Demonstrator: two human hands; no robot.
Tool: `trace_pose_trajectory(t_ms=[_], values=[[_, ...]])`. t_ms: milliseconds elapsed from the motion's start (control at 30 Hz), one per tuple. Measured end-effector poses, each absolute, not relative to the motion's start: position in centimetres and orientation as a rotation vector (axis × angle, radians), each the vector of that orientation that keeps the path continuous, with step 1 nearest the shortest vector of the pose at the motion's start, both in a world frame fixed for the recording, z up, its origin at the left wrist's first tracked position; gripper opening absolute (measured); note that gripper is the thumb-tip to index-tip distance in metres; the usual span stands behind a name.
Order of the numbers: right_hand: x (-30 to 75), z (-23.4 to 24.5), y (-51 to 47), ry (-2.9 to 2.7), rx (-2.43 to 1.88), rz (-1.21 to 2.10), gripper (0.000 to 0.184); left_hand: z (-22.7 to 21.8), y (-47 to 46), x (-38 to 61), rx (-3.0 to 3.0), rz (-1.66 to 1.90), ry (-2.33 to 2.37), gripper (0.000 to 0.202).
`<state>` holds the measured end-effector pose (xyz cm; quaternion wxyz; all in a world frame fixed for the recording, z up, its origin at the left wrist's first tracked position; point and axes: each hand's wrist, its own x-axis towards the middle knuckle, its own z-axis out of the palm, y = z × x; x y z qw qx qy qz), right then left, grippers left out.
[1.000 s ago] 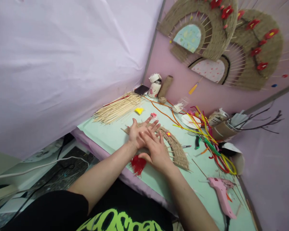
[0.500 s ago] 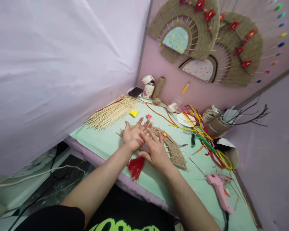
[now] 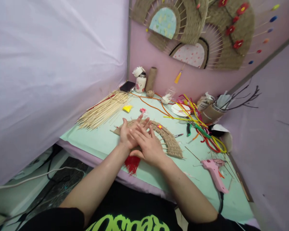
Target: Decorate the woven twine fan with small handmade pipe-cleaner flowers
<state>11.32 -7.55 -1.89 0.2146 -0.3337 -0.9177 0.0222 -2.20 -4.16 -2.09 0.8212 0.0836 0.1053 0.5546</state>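
Note:
My left hand is palm up with its fingers stretched out. Across its palm and fingers lies my right hand, palm down, fingers spread and thumb apart. Whether anything small sits between the two palms is hidden. Beneath my hands, a twine-wrapped fan-shaped arch on thin sticks lies on the table, partly covered by them. A small pink flower with a yellow centre sits on the arch. Below my wrists a red tassel spreads near the table's front edge.
Thin wooden sticks lie in a bundle at left, near a yellow packet. A pink glue gun rests at right, below green-handled pliers and coloured pipe cleaners. A white bottle stands behind.
My right hand has slid further over my left palm, so the two overlap more. The whole view has shifted, with the table things appearing slightly higher and further left.

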Motion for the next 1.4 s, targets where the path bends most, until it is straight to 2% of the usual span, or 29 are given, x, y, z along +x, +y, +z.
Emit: trace_pose_trajectory(t_ms=[200, 500, 600, 733, 833, 1200, 1400], values=[[11.7, -1.8, -7.3, -2.483, -1.031, 0.064, 0.075, -2.0, -4.3, -2.0, 0.186, 1.212, 0.249, 0.071], [12.1, -2.0, -7.3, -2.343, -0.924, 0.189, 0.076, -2.6, -4.3, -0.7, 0.169, 1.203, 0.300, 0.064], [12.6, -1.7, -7.3, -2.172, -0.938, 0.221, 0.061, -2.5, -4.3, -1.0, 0.173, 1.189, 0.284, 0.066], [12.6, -1.4, -7.3, -1.991, -1.066, 0.188, 0.027, -2.3, -4.5, -1.3, 0.168, 1.148, 0.238, 0.072], [12.1, -1.6, -7.3, -2.032, -1.113, 0.149, 0.017, -2.2, -4.7, -1.1, 0.168, 1.127, 0.228, 0.075], [10.9, -2.3, -7.6, -2.179, -1.211, 0.197, 0.021, -2.1, -5.0, -1.0, 0.160, 1.134, 0.254, 0.073], [13.4, 1.4, -6.7, -1.763, -1.140, 0.443, 0.023, -2.1, -5.6, -0.2, 0.378, 1.111, 0.418, 0.055]])
